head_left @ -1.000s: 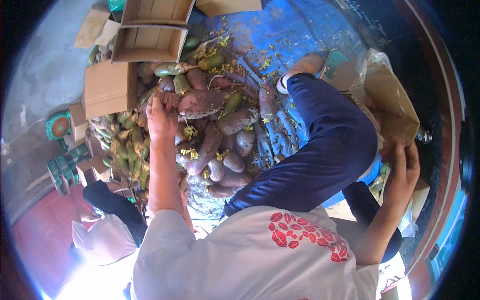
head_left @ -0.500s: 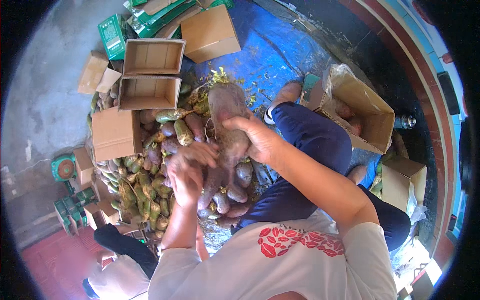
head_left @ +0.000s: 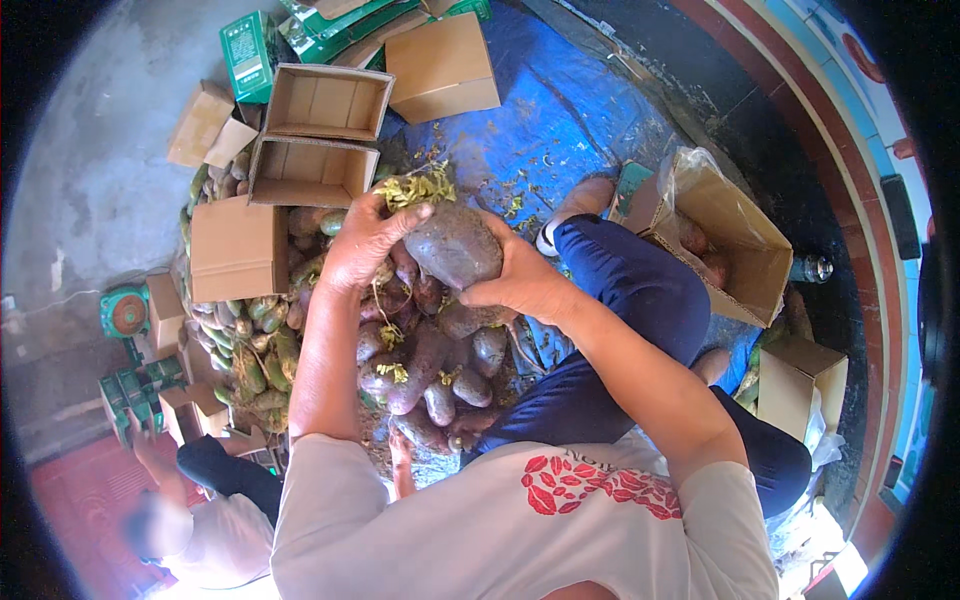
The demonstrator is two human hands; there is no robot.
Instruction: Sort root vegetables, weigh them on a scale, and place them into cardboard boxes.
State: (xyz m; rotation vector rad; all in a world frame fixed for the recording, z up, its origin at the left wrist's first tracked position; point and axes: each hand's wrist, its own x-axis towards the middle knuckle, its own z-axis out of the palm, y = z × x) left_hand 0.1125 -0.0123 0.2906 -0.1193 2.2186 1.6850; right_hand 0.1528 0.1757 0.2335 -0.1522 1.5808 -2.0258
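Note:
A large, soil-smeared purple radish is held up between my two hands over a heap of roots. My left hand closes on its leafy end, thumb lying along the top. Wrapped round the opposite end is my right hand, its thumb underneath. Short yellow-green leaves stick out beside my left fingers, which are partly hidden behind them. Below lie several more purple radishes, and green-skinned ones pile up to the left.
Two open cardboard boxes and a closed-sided carton sit on the heap. To the right, a plastic-lined box contains a few radishes. Blue tarp covers the floor ahead. Another person is at the lower left.
My left hand has moved up and taken hold of the radish's leafy end. The radish has turned from upright to lying across between both hands.

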